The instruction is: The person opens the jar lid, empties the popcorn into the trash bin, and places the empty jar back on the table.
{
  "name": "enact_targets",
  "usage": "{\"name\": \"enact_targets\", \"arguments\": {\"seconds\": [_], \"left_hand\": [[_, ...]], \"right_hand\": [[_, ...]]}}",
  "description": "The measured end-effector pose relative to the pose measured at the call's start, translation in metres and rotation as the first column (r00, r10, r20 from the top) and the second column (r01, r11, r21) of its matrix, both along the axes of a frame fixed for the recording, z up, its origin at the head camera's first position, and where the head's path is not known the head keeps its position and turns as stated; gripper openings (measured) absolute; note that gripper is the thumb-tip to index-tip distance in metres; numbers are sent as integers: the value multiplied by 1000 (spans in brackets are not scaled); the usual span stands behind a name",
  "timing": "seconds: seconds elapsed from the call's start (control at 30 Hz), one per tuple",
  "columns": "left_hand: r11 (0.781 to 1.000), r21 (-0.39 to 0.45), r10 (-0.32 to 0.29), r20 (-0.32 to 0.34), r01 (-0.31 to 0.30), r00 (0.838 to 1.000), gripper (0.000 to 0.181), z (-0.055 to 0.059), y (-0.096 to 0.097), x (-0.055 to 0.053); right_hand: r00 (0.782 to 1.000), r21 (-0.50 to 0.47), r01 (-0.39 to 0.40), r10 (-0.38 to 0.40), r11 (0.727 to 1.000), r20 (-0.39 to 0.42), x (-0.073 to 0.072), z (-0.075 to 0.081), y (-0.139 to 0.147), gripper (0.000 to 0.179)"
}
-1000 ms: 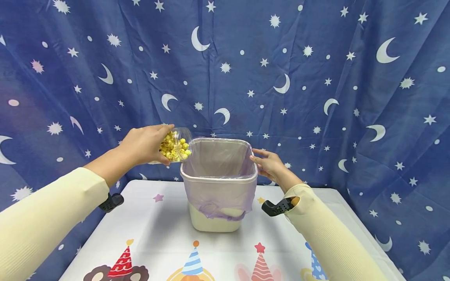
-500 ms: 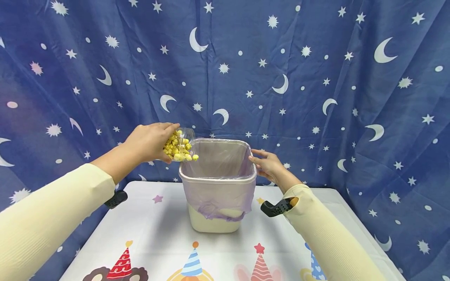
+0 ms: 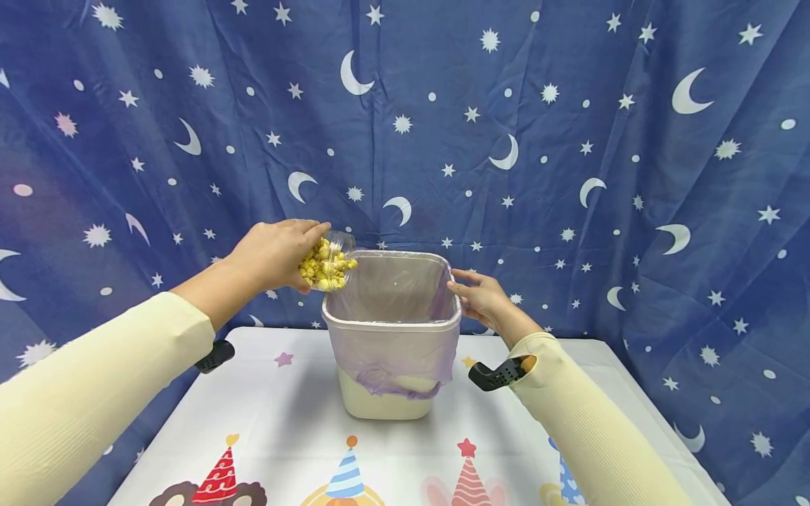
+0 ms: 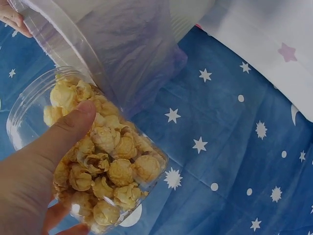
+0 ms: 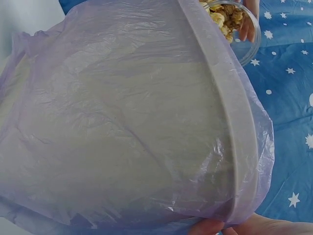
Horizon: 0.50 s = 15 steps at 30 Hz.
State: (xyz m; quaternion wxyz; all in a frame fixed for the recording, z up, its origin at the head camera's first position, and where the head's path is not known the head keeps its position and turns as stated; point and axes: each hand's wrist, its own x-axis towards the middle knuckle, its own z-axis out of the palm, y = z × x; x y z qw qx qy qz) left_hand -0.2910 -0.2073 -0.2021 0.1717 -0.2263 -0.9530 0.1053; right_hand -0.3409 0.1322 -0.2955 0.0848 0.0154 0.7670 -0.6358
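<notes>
My left hand [image 3: 272, 253] grips a clear plastic jar [image 4: 29, 103] of yellow popcorn [image 4: 105, 152]. The jar lies tipped on its side, its mouth over the left rim of a trash bin [image 3: 386, 400]. Popcorn has gathered near the mouth, with pieces at the lip. The pale bin stands upright, lined with a thin purple bag [image 3: 405, 351] folded down over its outside. At the right rim, my right hand [image 3: 487, 299] holds the bin's edge through the bag, its fingertips on the rim. The bin's floor is hidden behind its front wall.
The bin stands on a table with a white cloth [image 3: 266, 393] printed with cartoon animals in party hats. A blue curtain [image 3: 538, 176] with moons and stars hangs close behind. Both wrists wear black camera mounts [image 3: 496, 374].
My left hand has moved right with the jar, carrying its mouth over the bin's rim. Popcorn has slid toward the mouth. The right hand has stayed at the rim.
</notes>
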Motion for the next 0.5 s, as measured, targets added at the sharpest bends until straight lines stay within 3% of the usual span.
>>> {"name": "enact_targets", "arguments": {"seconds": [0.5], "left_hand": [[1000, -19, -18, -29, 18, 999, 106, -2, 2, -1]], "right_hand": [[1000, 13, 6, -6, 1000, 0, -1, -2, 1, 51]]}}
